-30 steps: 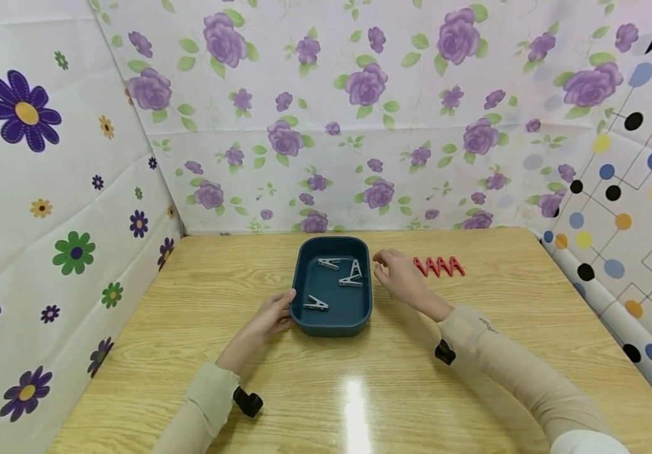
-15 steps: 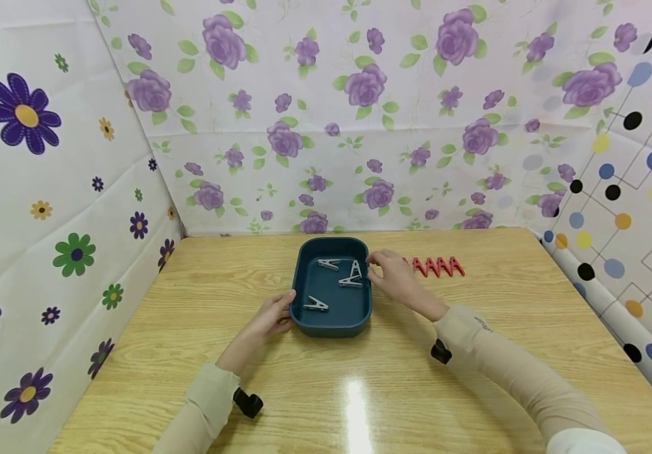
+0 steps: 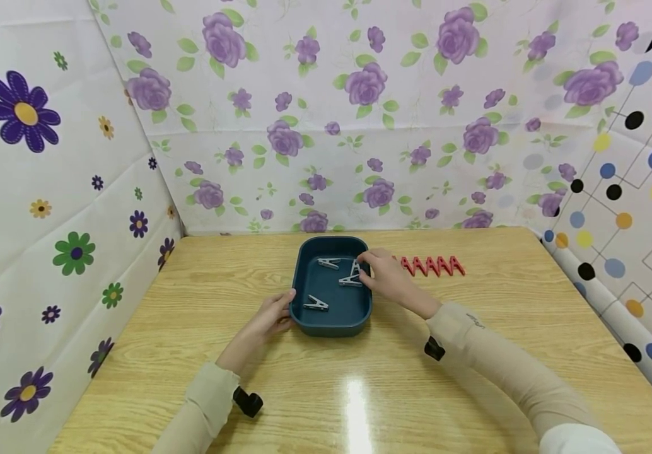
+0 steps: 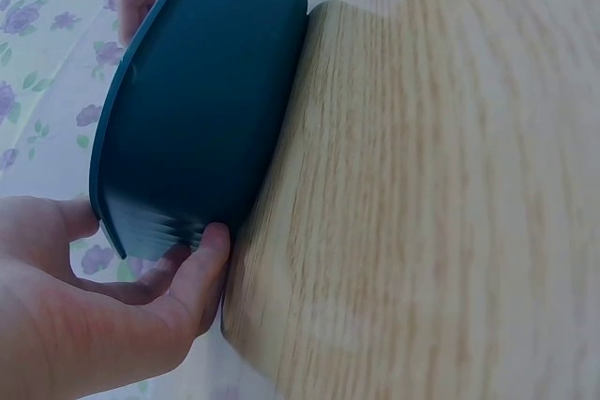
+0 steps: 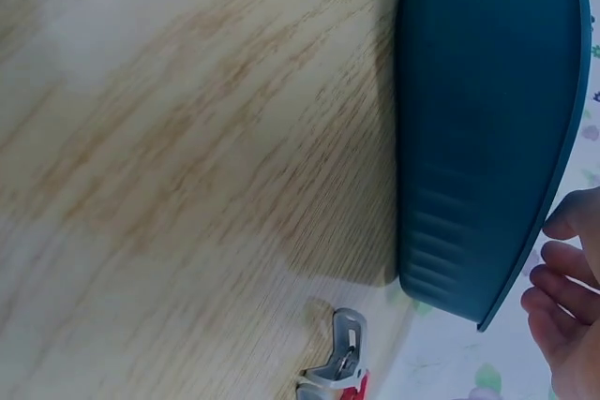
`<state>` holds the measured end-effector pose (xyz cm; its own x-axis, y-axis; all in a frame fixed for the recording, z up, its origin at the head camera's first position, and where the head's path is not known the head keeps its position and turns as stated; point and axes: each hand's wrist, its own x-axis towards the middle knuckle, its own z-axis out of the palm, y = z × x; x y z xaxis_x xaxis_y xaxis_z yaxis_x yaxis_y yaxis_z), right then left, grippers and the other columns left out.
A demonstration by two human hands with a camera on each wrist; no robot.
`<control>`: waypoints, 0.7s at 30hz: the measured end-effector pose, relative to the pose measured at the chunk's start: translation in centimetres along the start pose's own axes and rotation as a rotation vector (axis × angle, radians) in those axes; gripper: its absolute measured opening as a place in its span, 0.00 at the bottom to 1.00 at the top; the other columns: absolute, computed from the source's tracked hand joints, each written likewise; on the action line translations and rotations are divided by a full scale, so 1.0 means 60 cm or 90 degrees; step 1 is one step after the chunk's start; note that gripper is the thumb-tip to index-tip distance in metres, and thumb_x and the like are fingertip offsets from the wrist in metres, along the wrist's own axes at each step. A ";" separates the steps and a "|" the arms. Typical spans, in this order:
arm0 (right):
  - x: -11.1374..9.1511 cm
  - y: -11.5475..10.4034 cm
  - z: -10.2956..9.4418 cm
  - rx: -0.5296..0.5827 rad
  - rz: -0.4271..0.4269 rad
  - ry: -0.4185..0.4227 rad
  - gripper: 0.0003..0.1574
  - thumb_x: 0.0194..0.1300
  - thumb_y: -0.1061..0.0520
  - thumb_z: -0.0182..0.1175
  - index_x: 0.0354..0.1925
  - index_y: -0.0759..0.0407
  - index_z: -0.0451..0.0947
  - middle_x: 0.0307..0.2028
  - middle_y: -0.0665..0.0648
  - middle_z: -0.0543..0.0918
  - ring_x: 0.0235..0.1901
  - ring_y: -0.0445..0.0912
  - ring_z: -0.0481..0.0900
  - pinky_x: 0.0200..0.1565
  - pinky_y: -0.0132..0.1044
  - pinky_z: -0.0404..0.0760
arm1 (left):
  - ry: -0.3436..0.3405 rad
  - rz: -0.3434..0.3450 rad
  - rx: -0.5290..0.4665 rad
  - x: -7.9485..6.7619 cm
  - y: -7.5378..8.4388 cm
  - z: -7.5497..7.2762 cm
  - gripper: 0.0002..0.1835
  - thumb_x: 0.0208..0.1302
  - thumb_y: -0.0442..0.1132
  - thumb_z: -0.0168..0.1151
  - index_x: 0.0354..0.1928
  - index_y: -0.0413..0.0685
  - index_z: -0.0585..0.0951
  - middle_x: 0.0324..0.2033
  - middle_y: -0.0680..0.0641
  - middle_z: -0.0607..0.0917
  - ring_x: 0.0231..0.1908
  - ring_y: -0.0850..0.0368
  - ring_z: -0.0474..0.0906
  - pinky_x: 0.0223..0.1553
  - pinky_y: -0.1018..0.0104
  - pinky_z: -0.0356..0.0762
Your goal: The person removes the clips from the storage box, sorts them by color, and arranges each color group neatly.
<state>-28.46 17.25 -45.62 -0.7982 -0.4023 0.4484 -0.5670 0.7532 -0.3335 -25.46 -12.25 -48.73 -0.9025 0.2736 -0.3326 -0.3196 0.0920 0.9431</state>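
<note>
A dark blue rectangular bin (image 3: 330,330) stands on the table with several grey clips (image 3: 317,305) lying loose inside. My left hand (image 3: 273,313) grips the bin's left side; in the left wrist view (image 4: 141,297) its thumb and fingers are at the rim and outer wall. My right hand (image 3: 388,277) reaches over the right rim, its fingertips just above two grey clips (image 3: 350,282). Its fingers are bent loosely in the right wrist view, and nothing shows between them. Whether they touch a clip is hidden.
Several red clips (image 3: 442,261) stand in a row on the wooden table (image 3: 235,265), right of the bin. A grey metallic clip part (image 5: 347,344) with a bit of red shows low in the right wrist view. Patterned cloths hang behind and at both sides.
My right hand has moved left from beside the bin to over its right rim, uncovering more of the red clips. The left hand and the bin have stayed in place.
</note>
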 end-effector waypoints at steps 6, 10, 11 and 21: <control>0.009 0.000 0.012 0.000 -0.029 -0.016 0.15 0.62 0.63 0.63 0.47 0.66 0.79 0.48 0.62 0.80 0.50 0.54 0.77 0.50 0.46 0.80 | -0.007 -0.002 -0.001 -0.001 0.001 -0.002 0.36 0.74 0.55 0.48 0.70 0.33 0.60 0.59 0.33 0.76 0.46 0.60 0.80 0.45 0.68 0.80; 0.013 -0.004 0.016 -0.001 -0.030 -0.044 0.16 0.62 0.62 0.64 0.49 0.65 0.78 0.49 0.62 0.80 0.51 0.53 0.78 0.49 0.45 0.81 | 0.005 -0.012 -0.004 -0.002 0.002 -0.001 0.34 0.74 0.55 0.48 0.70 0.36 0.62 0.59 0.33 0.77 0.46 0.59 0.80 0.45 0.68 0.80; 0.014 -0.005 0.017 -0.005 -0.029 -0.054 0.17 0.62 0.62 0.64 0.49 0.64 0.78 0.50 0.62 0.80 0.50 0.53 0.78 0.47 0.45 0.82 | 0.006 -0.013 -0.003 -0.002 0.002 -0.001 0.34 0.74 0.55 0.48 0.70 0.36 0.62 0.58 0.33 0.77 0.46 0.59 0.80 0.45 0.68 0.80; 0.031 -0.016 0.023 -0.072 -0.001 -0.141 0.20 0.63 0.57 0.64 0.52 0.62 0.79 0.46 0.61 0.81 0.39 0.48 0.79 0.39 0.41 0.81 | 0.009 -0.019 -0.002 -0.001 0.002 0.000 0.34 0.73 0.55 0.49 0.70 0.37 0.63 0.57 0.35 0.78 0.46 0.58 0.80 0.47 0.66 0.80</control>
<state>-29.66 15.05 -45.62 -0.8297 -0.4980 0.2521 -0.5515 0.8011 -0.2326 -25.44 -12.28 -48.56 -0.8965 0.2568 -0.3610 -0.3475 0.0976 0.9326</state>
